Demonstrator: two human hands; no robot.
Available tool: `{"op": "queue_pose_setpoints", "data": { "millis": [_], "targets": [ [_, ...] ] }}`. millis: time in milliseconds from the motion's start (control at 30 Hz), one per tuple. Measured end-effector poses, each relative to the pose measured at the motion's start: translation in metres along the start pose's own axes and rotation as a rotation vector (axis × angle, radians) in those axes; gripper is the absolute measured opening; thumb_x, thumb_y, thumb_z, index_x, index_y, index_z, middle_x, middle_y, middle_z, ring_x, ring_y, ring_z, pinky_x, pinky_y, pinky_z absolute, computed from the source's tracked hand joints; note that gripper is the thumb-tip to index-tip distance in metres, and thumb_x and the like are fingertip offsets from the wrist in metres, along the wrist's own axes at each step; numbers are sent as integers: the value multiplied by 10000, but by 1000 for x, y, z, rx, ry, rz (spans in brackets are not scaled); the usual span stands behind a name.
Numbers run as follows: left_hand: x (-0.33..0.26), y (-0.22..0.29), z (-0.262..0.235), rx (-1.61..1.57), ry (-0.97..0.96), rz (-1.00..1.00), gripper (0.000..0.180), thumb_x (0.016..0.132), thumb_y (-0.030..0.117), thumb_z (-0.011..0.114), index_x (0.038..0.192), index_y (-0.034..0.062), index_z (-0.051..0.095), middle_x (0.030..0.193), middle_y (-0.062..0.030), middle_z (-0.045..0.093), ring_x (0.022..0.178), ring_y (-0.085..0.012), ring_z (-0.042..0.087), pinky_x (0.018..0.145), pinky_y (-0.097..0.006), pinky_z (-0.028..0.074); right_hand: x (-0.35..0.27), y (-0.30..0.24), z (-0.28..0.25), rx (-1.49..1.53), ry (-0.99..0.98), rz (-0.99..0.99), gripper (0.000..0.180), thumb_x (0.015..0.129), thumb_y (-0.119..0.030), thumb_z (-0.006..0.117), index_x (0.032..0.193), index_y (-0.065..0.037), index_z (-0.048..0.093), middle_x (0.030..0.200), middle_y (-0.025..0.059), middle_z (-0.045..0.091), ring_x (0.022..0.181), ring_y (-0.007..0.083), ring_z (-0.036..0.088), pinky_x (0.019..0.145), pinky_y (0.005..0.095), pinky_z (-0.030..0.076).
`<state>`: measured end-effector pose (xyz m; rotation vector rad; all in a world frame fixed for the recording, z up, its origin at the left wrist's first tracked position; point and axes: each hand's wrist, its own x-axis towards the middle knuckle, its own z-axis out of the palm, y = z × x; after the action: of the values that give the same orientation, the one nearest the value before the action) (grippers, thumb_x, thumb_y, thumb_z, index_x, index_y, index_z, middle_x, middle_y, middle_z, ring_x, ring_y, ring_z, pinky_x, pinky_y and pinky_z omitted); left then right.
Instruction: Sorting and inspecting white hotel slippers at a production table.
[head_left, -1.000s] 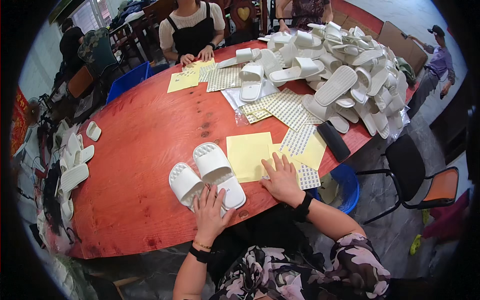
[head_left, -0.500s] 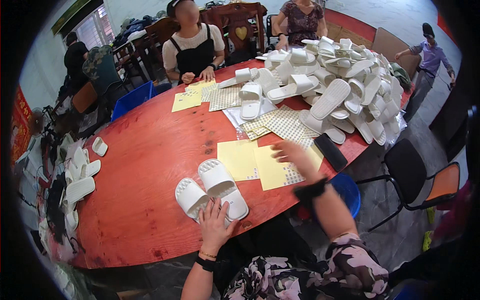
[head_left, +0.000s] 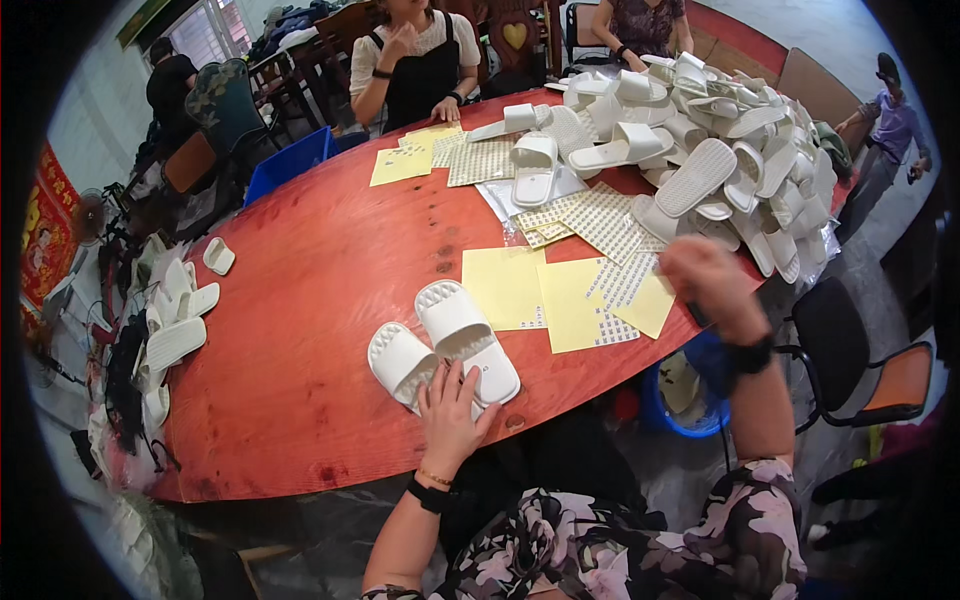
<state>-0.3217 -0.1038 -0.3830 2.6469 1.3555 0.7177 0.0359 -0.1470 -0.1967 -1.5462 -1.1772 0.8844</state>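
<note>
My left hand lies with fingers spread on a pair of white slide slippers, across the heel part of the left slipper. The right slipper has a small printed label on its insole. Over the table's right edge, my right hand is raised with its fingers bent and smeared by motion; whether it pinches anything I cannot make out. It hides most of a black case. Just left of it lie yellow backing sheets partly covered with small stickers, and another yellow sheet.
A big heap of white slippers covers the far right of the red table. More sticker sheets lie before it. Other slippers line the left edge. A blue bucket stands below the right edge; two people sit across.
My right hand has moved right, off the yellow sheets and over the black case, its fingers now bent. My left hand stays on the slippers. The view has shifted; one person opposite has raised a hand.
</note>
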Motion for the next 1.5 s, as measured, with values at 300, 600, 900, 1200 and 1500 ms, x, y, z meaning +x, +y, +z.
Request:
{"op": "queue_pose_setpoints", "data": {
  "millis": [300, 600, 900, 1200, 1500],
  "targets": [
    [11, -10, 1, -68, -63, 59, 621, 744, 365, 694, 1264, 71, 526, 1412, -164, 430, 1325, -363, 361, 1083, -527, 239, 22, 161, 126, -982, -67, -325, 521, 786, -296, 678, 1212, -27, 546, 1284, 171, 521, 1196, 353, 473, 946, 468, 420],
    [10, -8, 3, -19, -42, 55, 633, 766, 363, 677, 1312, 91, 510, 1421, -150, 426, 1330, -339, 371, 1092, -507, 242, 37, 156, 130, -775, -216, -661, 398, 783, -162, 667, 1140, -8, 580, 1235, 178, 537, 1176, 363, 485, 990, 431, 397],
    [20, -12, 0, -54, -41, 32, 596, 746, 456, 712, 1210, 103, 586, 1291, -123, 513, 1146, -320, 481, 972, -466, 329, 58, 148, 112, -810, -179, -335, 255, 755, -140, 669, 982, -27, 635, 981, 160, 582, 961, 341, 563, 843, 416, 474],
    [26, -9, 6, -69, -4, -35, 558, 795, 424, 666, 1236, 97, 568, 1255, -106, 520, 1119, -313, 479, 956, -452, 327, 139, 153, 126, -697, 12, -212, 212, 781, -108, 637, 970, -14, 648, 964, 208, 628, 907, 368, 615, 812, 422, 497],
    [24, -8, 4, 9, 12, -23, 569, 796, 423, 664, 1233, 71, 573, 1247, -108, 528, 1100, -296, 491, 942, -421, 350, 143, 166, 145, -735, 130, -230, 125, 812, -65, 605, 935, -41, 607, 942, 191, 606, 915, 363, 603, 794, 443, 484]
  ]
}}
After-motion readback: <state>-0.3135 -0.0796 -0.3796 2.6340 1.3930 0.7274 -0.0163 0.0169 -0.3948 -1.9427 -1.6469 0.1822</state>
